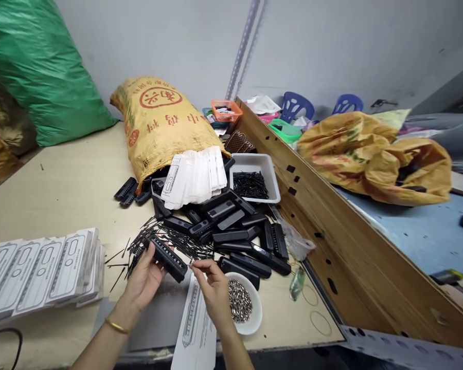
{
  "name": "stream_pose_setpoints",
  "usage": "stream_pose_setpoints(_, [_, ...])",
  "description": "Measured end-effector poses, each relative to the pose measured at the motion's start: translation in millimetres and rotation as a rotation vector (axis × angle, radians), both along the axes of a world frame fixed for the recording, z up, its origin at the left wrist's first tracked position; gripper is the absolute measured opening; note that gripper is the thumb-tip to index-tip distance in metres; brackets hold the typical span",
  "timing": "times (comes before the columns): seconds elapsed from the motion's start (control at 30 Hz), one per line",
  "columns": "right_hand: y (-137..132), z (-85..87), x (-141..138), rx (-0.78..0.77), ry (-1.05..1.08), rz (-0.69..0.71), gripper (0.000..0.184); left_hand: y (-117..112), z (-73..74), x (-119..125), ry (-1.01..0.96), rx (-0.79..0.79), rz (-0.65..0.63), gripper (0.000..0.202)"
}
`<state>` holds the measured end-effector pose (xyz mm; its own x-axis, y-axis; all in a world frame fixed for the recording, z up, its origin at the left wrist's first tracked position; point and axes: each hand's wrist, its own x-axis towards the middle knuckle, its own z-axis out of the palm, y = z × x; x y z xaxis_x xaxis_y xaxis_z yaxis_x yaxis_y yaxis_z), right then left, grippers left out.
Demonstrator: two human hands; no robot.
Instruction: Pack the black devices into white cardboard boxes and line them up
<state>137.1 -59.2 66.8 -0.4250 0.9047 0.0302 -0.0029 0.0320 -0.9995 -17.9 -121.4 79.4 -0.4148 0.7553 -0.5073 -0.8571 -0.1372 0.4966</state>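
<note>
My left hand (144,280) grips a black plastic bar-shaped part (168,258), held tilted above the table. My right hand (213,289) is closed in a pinch beside the part's lower end, on something too small to make out. Thin black pins (165,240) lie scattered just beyond my hands. A white bowl (254,313) of small metal pieces sits under my right hand. A white printed card (195,324) lies below my right wrist. More black parts (235,231) are heaped behind.
A yellow woven sack (158,123) lies at the back with white cards (196,177) leaning on it. A white tray (272,174) holds black pins. Stacked white cards (42,270) sit at left. A wooden divider (332,231) bounds the right.
</note>
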Motion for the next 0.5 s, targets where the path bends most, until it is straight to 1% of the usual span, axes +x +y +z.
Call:
stream_pose_setpoints(0.07, [-4,-1.6,-5,0.061,-0.029,-0.024,0.011,2,-1.2,0,-0.051,-0.001,0.033,0.018])
stream_pose_setpoints(0.2, [-13,3.8,-10,0.095,-0.041,-0.029,0.011,4,-0.8,-4,-0.119,-0.024,0.083,0.021])
stream_pose_setpoints(0.23, [-15,6.7,-12,0.138,-0.054,-0.028,0.01,4,-0.3,-5,-0.136,-0.027,0.09,0.022])
stream_pose_setpoints(0.3, [-17,13.0,-14,0.276,-0.081,-0.043,0.007,4,0.4,-5,-0.163,-0.032,0.101,0.024])
stream_pose_setpoints(0.37, [-19,18.6,-17,0.41,-0.091,-0.063,0.007,4,0.3,-4,-0.185,-0.039,0.104,0.024])
stream_pose_setpoints(0.4, [-19,20.6,-18,0.451,-0.092,-0.067,0.008,3,0.1,-4,-0.194,-0.042,0.102,0.024])
stream_pose_setpoints(0.43, [-19,21.9,-19,0.471,-0.09,-0.066,0.009,3,-0.3,-3,-0.203,-0.044,0.097,0.024])
stream_pose_setpoints(0.5, [-19,22.1,-20,0.443,-0.073,-0.057,0.009,1,-0.9,-2,-0.222,-0.037,0.08,0.024])
